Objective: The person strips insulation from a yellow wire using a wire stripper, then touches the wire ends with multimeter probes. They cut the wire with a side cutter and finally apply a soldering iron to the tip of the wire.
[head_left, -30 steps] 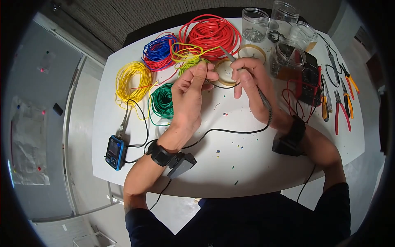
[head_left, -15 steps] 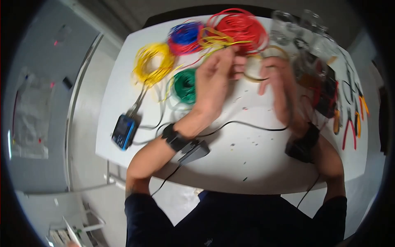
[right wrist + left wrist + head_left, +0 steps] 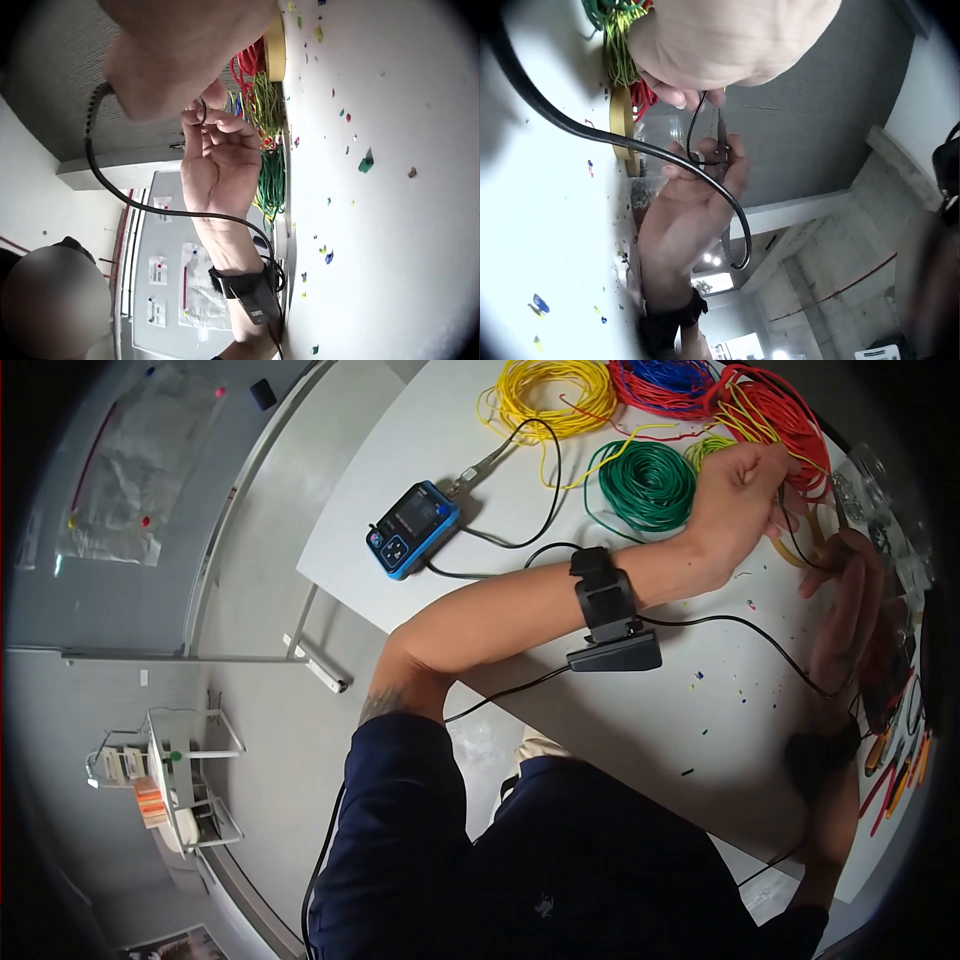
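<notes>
My right hand [image 3: 850, 590] grips a grey probe [image 3: 721, 131] with its tip pointing up, seen past the fingers in the left wrist view. A thin black ground lead [image 3: 690, 133] loops from the probe to my left hand [image 3: 735, 500], whose thumb and fingertips pinch its end. That end is mostly hidden by the fingers. From the probe's rear a black cable [image 3: 161, 212] curves back across the table towards a blue-edged handheld oscilloscope [image 3: 412, 525] with a small screen. Both hands are raised above the table, close to each other.
Coils of yellow wire [image 3: 598, 410], green wire [image 3: 645, 485], blue wire [image 3: 670, 372] and red wire [image 3: 800, 435] lie at the back. Clear jars [image 3: 868, 472] and pliers [image 3: 880, 800] are at the right. Small wire scraps [image 3: 700, 675] dot the white table.
The head view has swung left, so hands and table appear further right. The probe and its ground lead stay in the hands, which remain close together.
</notes>
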Demonstrator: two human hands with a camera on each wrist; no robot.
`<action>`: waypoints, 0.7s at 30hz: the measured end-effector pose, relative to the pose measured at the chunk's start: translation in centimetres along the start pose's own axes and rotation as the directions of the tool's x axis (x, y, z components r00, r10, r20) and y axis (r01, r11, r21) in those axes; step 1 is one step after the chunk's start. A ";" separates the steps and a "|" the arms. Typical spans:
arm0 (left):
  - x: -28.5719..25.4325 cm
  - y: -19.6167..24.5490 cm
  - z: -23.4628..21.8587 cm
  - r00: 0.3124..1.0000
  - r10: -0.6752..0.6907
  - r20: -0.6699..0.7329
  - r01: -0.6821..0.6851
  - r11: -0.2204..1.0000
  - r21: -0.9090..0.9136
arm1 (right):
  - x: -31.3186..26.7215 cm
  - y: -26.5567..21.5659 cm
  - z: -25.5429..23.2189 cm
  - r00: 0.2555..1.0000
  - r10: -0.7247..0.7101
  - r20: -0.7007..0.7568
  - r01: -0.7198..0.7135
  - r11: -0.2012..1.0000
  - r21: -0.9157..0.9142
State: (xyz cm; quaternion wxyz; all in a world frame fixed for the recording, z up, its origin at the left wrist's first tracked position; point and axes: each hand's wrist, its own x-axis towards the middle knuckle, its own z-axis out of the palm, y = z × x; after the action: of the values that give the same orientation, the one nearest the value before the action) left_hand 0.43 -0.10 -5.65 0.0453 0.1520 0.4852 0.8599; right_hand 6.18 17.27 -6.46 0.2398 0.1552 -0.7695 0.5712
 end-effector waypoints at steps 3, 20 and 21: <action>0.2 -0.1 0.1 0.999 0.020 -0.031 -0.019 0.999 0.039 | 0.0 0.9 -0.4 1.000 -0.008 0.014 0.008 1.000 -0.012; 0.7 0.3 -0.1 0.997 -0.041 -0.068 0.041 0.999 -0.001 | -0.1 0.3 -0.6 0.999 -0.036 0.022 0.040 0.969 -0.244; 0.7 0.2 -0.1 0.997 -0.048 -0.068 0.047 0.999 -0.013 | -0.1 0.3 -0.5 0.999 -0.035 0.024 0.040 0.970 -0.238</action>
State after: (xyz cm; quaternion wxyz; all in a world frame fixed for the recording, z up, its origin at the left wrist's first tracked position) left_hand -0.25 -0.10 -5.39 0.0500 0.1107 0.4852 0.8659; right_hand 6.24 17.83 -6.64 0.2598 0.1454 -0.8318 0.4686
